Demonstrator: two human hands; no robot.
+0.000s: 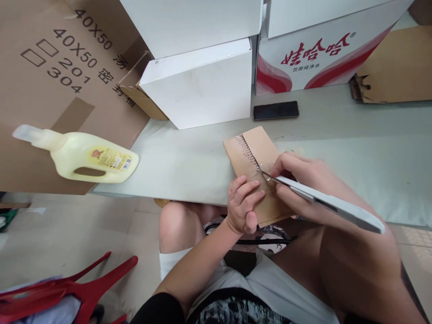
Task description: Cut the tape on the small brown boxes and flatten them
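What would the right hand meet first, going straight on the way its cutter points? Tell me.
The cardboard package: the tip of the cutter in the right hand appears to be at its seam, though exact depth there is hard to judge.

The surface, covered in pale green, stands above a floor of light tiles — with thin joints. At the lower left there is a red plastic chair — only partly visible. The light is soft.
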